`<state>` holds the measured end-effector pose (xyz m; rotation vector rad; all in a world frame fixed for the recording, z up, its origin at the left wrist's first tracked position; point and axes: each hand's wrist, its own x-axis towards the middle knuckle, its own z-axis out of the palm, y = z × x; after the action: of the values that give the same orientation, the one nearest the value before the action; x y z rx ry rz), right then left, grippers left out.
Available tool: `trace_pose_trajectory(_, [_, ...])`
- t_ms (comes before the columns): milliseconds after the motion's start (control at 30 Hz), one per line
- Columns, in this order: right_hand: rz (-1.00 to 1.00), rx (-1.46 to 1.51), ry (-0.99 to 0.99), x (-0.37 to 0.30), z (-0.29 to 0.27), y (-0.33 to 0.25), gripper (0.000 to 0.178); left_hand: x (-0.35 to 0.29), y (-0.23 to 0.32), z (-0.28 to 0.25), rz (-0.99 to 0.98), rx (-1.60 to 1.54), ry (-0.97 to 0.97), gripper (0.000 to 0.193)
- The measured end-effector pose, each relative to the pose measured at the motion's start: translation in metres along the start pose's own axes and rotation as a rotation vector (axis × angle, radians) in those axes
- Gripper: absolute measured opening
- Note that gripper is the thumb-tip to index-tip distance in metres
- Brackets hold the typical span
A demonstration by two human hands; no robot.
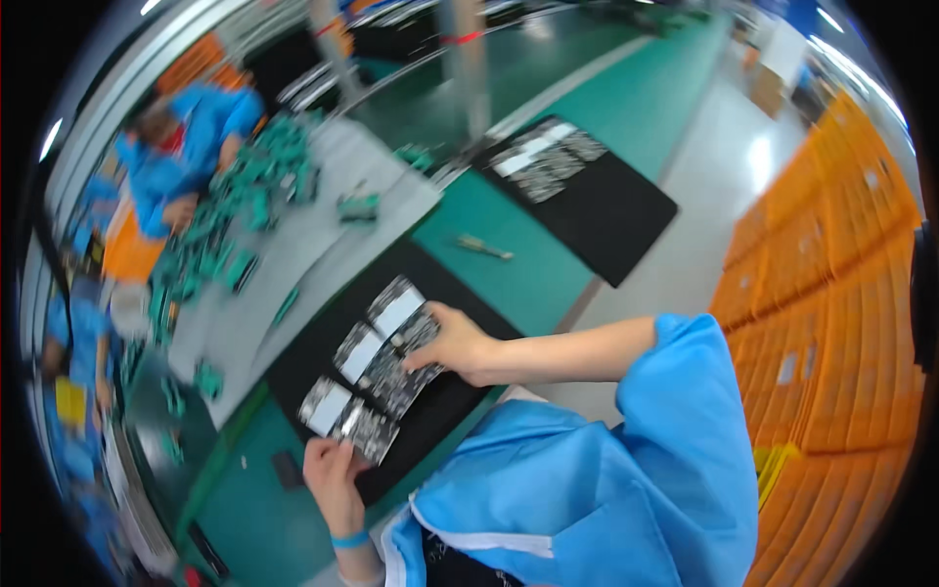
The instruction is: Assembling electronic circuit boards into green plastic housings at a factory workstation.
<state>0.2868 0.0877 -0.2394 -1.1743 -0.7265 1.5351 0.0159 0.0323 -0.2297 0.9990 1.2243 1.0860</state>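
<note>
Clearly, a row of grey and white circuit boards [370,370] lay on a black mat [455,391], near the person's chest, at the front edge of the workbench. The right hand [458,342] rested on the upper part of this row, its fingers bent down and pressing on one board, not closed around it. The left hand [333,473] was at the lower end of the row; its fingertips pinched the edge of the last board. On the left wrist was a blue band [349,539]. Both arms came out of a light blue work coat [606,489].

The mat lay on a green table surface [509,264]. Further along the same surface was a second black mat [606,210] with another group of similar boards [546,157] on its far end. Between the two mats a small tool [482,247] lay alone; the blur hid what kind it was.

To the left, a grey sheet [293,254] carried many small green parts [249,196], spread without order. Another person in a blue coat [186,137] was bent over them.

On the right side, orange crates [831,293] were stacked in high rows; what they contained could not be seen. Between them and the bench ran a pale grey floor [724,166].
</note>
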Motion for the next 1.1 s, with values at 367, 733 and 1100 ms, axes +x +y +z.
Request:
trace_pose_trajectory(367, [-0.088, -0.769, -0.226, -0.007, 0.002, 0.002, 0.029, 0.022, 0.033, -0.003, 0.728, 1.195, -0.311, 0.074])
trace_pose_trajectory(733, [-0.985, -1.466, 0.429, 0.078, -0.079, 0.008, 0.016, 0.021, -0.003, 0.033, 0.800, 1.167, -0.407, 0.075])
trace_pose_trajectory(1100, [-0.778, -1.470, -0.079, -0.019, 0.029, -0.001, 0.039, 0.045, -0.018, 0.056, 0.877, 1.125, -0.367, 0.075])
